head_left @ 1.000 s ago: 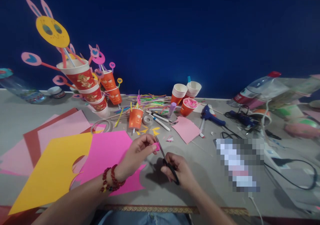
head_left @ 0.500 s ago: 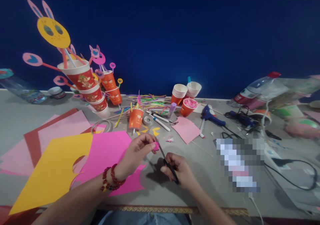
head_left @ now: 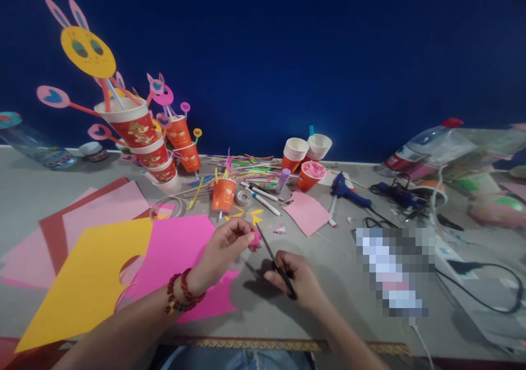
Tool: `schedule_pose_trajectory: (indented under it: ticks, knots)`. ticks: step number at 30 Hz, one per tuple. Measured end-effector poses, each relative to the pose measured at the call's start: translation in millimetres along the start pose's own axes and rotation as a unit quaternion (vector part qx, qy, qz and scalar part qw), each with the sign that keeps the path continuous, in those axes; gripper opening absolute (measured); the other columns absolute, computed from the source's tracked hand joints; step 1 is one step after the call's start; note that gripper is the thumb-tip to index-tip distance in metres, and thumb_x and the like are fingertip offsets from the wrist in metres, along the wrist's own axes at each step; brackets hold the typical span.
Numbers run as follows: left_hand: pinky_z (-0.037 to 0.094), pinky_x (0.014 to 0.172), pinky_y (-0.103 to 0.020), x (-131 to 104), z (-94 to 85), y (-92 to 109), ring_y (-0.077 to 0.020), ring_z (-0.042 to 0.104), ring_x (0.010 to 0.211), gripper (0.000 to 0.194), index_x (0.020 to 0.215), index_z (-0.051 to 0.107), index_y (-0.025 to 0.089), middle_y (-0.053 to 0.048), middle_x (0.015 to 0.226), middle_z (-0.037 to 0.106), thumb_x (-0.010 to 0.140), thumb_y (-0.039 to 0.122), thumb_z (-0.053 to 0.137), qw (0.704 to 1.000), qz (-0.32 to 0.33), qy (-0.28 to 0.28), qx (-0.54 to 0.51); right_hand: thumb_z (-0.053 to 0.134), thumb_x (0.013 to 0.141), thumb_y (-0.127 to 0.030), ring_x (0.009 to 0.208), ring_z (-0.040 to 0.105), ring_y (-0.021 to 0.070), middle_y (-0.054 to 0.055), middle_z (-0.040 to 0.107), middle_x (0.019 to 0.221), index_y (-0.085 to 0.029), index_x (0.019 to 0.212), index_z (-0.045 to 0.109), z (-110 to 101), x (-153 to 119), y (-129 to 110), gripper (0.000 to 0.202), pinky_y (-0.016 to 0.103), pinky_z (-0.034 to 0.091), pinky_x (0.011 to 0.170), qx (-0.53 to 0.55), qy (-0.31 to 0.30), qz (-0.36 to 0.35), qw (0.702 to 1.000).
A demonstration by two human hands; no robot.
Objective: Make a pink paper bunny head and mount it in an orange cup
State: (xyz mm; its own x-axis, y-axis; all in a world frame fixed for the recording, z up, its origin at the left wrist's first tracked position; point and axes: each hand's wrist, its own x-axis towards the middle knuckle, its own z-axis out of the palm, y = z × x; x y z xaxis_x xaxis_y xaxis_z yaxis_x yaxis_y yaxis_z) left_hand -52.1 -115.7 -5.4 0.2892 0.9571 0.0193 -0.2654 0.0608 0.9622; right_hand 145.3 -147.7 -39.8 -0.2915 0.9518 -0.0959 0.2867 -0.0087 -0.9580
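Pinched between the thumb and fingers of my left hand [head_left: 230,244] is a small bright pink paper piece [head_left: 255,238]. My right hand [head_left: 293,277] grips black-handled scissors [head_left: 276,264], whose blades point up and away, close beside the pink piece. Whether the blades touch the paper I cannot tell. Under my left wrist lies a sheet of hot-pink paper [head_left: 172,249] with cut-out edges. A yellow sheet [head_left: 82,271] with a rounded cut-out overlaps other sheets on the left. Just beyond my hands are yellow paper scraps [head_left: 256,216] and an orange paper cup [head_left: 224,195].
Decorated cup figures [head_left: 137,126] stand at the back left. Colourful pipe cleaners [head_left: 246,167], pens [head_left: 266,203] and a tape roll [head_left: 243,197] lie mid-table. Toward the right are stacked cups [head_left: 295,153], a blue glue gun [head_left: 347,191], a blurred-out device [head_left: 390,271] and cables.
The scissors and my right hand have shifted slightly to the right. The pink piece has moved a little left in my left hand's pinch.
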Motion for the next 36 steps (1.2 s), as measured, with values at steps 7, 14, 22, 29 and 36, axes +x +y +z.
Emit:
schedule_pose_trajectory:
  ticks: [7,14,22,29,36]
  knots:
    - [0.049,0.071,-0.025,-0.4,-0.3,2.8,-0.0113,0.062,0.071,0.015,0.082,0.055,0.017,0.000,0.082,0.063,0.090,0.026,0.065,1.000,-0.027,-0.014,0.002,0.068,0.066,-0.076,0.041,0.040,0.0089,-0.008,0.041,0.048,-0.024,0.064,0.034,-1.2,-2.3,0.4,0.062,0.021,0.028,0.042,0.107,-0.072,0.057,0.990]
    - [0.048,0.069,-0.024,-2.3,1.3,1.5,-0.0106,0.062,0.068,0.015,0.082,0.055,0.017,0.001,0.080,0.061,0.090,0.026,0.063,0.999,-0.029,-0.031,0.013,0.070,0.063,-0.077,0.040,0.041,0.0081,-0.008,0.044,0.049,-0.024,0.064,0.036,-1.2,-2.9,-2.3,0.064,0.020,0.028,0.040,0.117,-0.104,0.066,0.985]
    - [0.047,0.066,-0.023,-2.7,3.3,2.4,-0.0106,0.060,0.066,0.018,0.081,0.054,0.016,0.001,0.076,0.061,0.088,0.030,0.064,0.998,-0.043,-0.026,0.046,0.076,0.058,-0.074,0.039,0.040,0.0072,-0.010,0.040,0.047,-0.024,0.062,0.034,-0.1,-3.0,-0.6,0.066,0.019,0.026,0.039,0.113,-0.097,0.082,0.986]
    - [0.047,0.064,-0.024,-2.6,3.8,4.4,-0.0114,0.060,0.064,0.021,0.079,0.055,0.016,0.000,0.074,0.062,0.086,0.033,0.066,0.997,-0.054,-0.017,0.050,0.078,0.060,-0.069,0.039,0.040,0.0074,-0.011,0.038,0.046,-0.024,0.063,0.033,0.8,-3.4,-0.8,0.064,0.019,0.025,0.039,0.106,-0.090,0.090,0.986]
    - [0.047,0.063,-0.023,-2.7,3.1,3.5,-0.0118,0.061,0.064,0.022,0.079,0.054,0.017,0.000,0.073,0.063,0.086,0.034,0.066,0.996,-0.058,-0.015,0.061,0.077,0.062,-0.069,0.039,0.039,0.0075,-0.011,0.037,0.045,-0.024,0.062,0.033,0.6,-2.5,-0.4,0.063,0.019,0.023,0.039,0.096,-0.086,0.070,0.989]
